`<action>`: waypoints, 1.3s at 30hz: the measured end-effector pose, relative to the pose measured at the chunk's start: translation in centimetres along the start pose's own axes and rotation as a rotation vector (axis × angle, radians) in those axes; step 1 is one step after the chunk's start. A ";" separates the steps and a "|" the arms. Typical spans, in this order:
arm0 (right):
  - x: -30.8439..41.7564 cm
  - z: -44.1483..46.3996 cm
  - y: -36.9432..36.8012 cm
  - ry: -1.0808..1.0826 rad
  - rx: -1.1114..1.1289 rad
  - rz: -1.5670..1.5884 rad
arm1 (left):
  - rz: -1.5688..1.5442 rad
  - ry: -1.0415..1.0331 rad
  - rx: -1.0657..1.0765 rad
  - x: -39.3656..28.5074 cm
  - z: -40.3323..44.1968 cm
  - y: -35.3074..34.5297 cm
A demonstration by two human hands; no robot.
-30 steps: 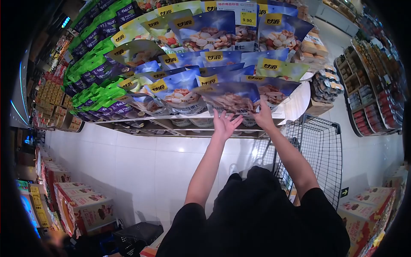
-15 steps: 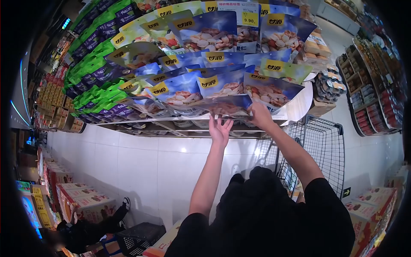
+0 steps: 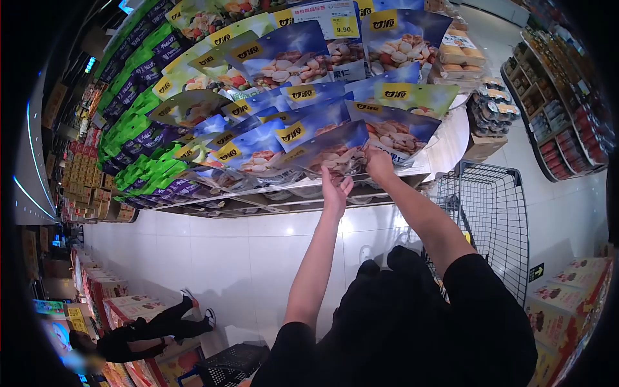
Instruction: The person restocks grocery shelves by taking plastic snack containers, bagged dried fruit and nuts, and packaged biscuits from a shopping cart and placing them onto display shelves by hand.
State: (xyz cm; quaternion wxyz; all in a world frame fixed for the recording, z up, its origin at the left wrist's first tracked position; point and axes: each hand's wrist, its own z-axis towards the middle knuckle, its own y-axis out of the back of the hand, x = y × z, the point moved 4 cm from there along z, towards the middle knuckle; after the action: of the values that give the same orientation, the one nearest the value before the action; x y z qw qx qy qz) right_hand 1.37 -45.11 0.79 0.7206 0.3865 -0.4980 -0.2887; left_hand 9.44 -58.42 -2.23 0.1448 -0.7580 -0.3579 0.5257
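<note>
A black wire shopping cart [image 3: 512, 222] is placed on the pale tiled floor [image 3: 219, 258] at right, with stocked shelves [image 3: 561, 116] seen farther off. Green-and-purple bags [image 3: 148, 132] are massed in rows at upper left, while a price sign [image 3: 316, 13] marked 9.90 is displayed at top. At lower left, a dark-clothed person [image 3: 119, 343], printed cartons [image 3: 132, 303] and a black basket [image 3: 235, 362] are seen.
</note>
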 end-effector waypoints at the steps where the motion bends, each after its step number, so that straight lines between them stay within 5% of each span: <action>1: -0.5 -0.2 -0.2 -0.003 0.002 0.001 | 0.002 0.003 -0.001 0.1 0.8 0.1; 7: -0.7 -2.9 0.8 0.038 0.114 0.109 | 0.064 0.120 -0.129 0.9 1.6 0.9; 9: 0.2 -4.4 3.6 0.076 -0.283 -0.017 | 0.093 0.149 -0.123 0.9 1.5 0.4; 13: -3.1 -5.4 0.8 -0.170 0.100 0.154 | 0.226 0.215 -0.121 0.7 2.4 -1.6; 18: -2.3 -10.8 5.5 -0.009 -0.179 0.355 | 0.181 0.147 -0.182 0.9 1.8 -0.9; 21: -5.8 -17.9 10.3 -0.293 -0.440 0.450 | 0.182 0.156 -0.125 0.7 0.3 -0.4; 26: -22.1 -36.8 11.9 -1.015 -0.610 0.265 | 0.311 0.120 -0.140 1.9 -0.6 1.3; 29: -27.0 -46.2 9.9 -1.277 -0.552 0.118 | 0.575 0.158 -0.066 5.3 -1.6 0.9; 31: -25.5 -46.8 9.3 -1.257 -0.160 0.163 | 0.735 0.236 0.011 9.4 -3.1 1.1; 37: -24.0 -41.3 1.9 -0.956 0.205 -0.003 | 1.180 0.526 0.446 19.3 -9.2 -0.1; 39: -26.2 -40.6 0.7 -1.143 0.370 0.008 | 1.240 0.478 0.491 19.9 -10.0 -1.0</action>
State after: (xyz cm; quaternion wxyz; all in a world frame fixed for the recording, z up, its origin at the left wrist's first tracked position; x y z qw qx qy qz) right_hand 30.79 -12.77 -19.92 0.2604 0.2873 -0.8499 -0.3567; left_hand 21.84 -42.29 -11.38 0.0601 -0.8622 0.3102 0.3961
